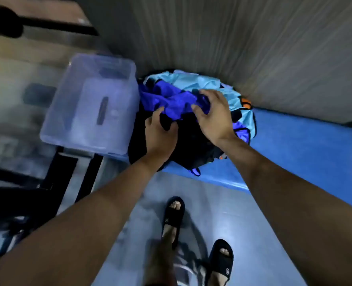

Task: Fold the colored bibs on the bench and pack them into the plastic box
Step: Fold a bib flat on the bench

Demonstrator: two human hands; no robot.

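Surface (307, 153), blue, runs along a wall (253, 38). Box (92, 104), clear plastic, sits at its left end, touching the bibs (191, 124), a crumpled pile beside it. Left hand (160, 137) grips black cloth; right hand (214, 114) grips a blue bib (171, 100) atop the pile.

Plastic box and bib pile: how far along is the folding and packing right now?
Barely started. No folded bib shows in the clear plastic box. In hand: the left hand grips black fabric and the right hand grips a royal-blue bib on top of the pile. Left: the light-blue bibs and the rest of the heap lie crumpled on the blue bench, all unfolded.
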